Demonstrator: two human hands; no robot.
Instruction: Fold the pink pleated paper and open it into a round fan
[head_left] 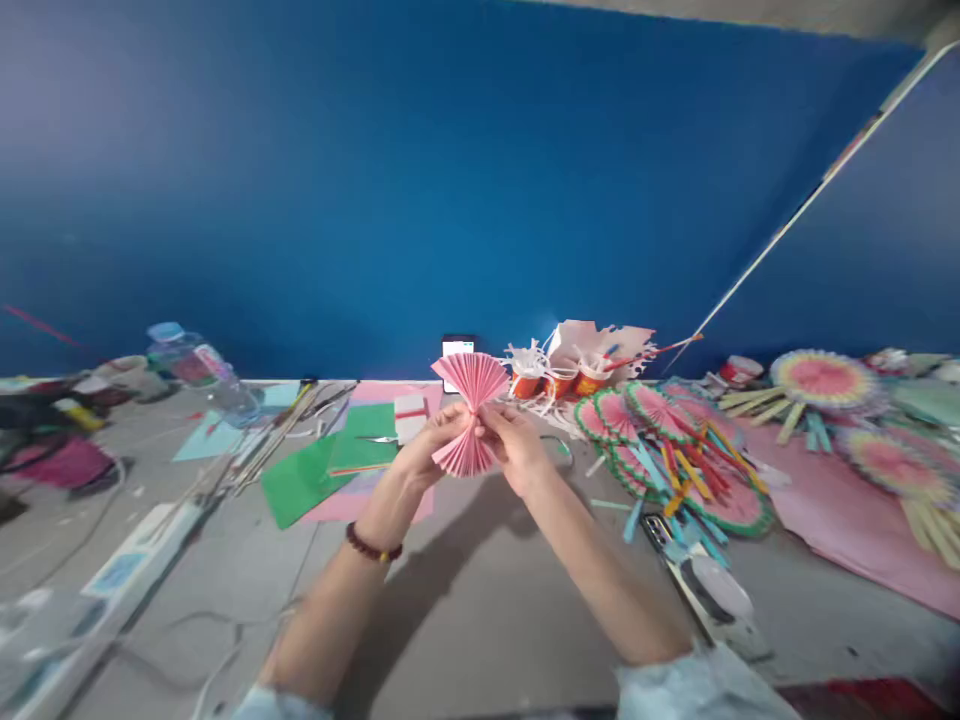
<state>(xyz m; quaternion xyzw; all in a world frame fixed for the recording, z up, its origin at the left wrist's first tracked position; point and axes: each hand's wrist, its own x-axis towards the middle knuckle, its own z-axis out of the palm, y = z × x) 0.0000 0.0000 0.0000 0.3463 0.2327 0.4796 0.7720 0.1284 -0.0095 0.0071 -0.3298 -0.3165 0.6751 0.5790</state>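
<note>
A pink pleated paper fan (472, 380) is held up above the table, pinched at its middle so that its two ends spread like a bow tie. My left hand (435, 440) grips the narrow waist from the left side. From the right, my right hand (514, 440) closes on the same spot, its thumb and fingers meeting the other hand's. Just behind and left of the fan lie green paper sheets (307, 485) with scissors (377, 439) and a white-and-red box (410, 417) on them.
Several finished pleated paper fans (652, 410) with coloured sticks lie to the right, near a phone (660, 530). Red cups (592, 380) with paper strips stand against the blue wall. A plastic bottle (206, 370) and a power strip (135, 560) are on the left.
</note>
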